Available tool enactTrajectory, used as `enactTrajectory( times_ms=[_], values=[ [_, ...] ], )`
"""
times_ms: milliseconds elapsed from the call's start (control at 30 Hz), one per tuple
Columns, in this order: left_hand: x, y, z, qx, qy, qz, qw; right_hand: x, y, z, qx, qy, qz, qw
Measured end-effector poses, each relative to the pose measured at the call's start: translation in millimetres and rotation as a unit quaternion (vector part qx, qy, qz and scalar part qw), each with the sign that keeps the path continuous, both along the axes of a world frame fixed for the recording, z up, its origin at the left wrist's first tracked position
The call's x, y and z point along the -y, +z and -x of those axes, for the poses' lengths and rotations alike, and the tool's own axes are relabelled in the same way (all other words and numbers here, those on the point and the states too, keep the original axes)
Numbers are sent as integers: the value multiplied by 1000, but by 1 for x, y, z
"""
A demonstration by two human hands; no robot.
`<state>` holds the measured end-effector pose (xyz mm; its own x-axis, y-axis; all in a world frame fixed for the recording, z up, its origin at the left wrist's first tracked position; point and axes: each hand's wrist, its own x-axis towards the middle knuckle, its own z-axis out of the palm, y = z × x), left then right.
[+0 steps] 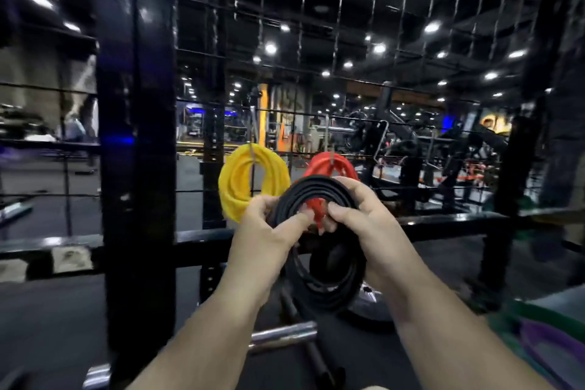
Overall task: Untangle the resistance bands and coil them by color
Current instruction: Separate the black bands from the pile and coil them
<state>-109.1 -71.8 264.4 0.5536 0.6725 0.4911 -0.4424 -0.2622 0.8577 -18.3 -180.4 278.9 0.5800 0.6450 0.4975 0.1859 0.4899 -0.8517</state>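
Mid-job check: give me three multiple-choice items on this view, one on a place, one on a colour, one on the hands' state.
1. Where is the yellow coil?
A) on the floor
B) over a forearm
C) hanging on the wire grid, left of the red coil

2. What colour is the held coil?
A) purple
B) black
C) yellow

3. What are the hands doing?
A) both grip the coil
B) only the left grips it
C) both are empty

Answers: 1 C, it hangs on the grid beside the red one; 2 B, it is black; 3 A, the left hand and right hand both curl round it.
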Motion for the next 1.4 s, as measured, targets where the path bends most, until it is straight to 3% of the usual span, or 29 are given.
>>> enactTrajectory(
  times_ms=[133, 367, 567, 833, 1100, 1200, 1400],
  values=[
    [-12, 7, 19, 36, 39, -46, 998, -20, 17, 12, 2, 7, -11, 1000],
    [-43, 40, 31, 105, 142, -81, 981, -55, 66, 30, 79, -53, 17, 995],
    [-67, 63, 26, 82, 178, -75, 978, -86, 90, 29, 108, -129, 50, 984],
    [-87, 53, 10, 5, 239, -102, 966, -105, 90, 19, 228, -318, 190, 900],
    [-92, 47, 7, -16, 257, -138, 956, -101, 85, 21, 301, -371, 243, 844],
    [-91, 37, 4, -51, 275, -169, 945, -102, 70, 16, 317, -351, 221, 853],
    [-82, 18, -3, -30, 243, -155, 957, -106, 50, 14, 299, -323, 147, 886]
  ],
)
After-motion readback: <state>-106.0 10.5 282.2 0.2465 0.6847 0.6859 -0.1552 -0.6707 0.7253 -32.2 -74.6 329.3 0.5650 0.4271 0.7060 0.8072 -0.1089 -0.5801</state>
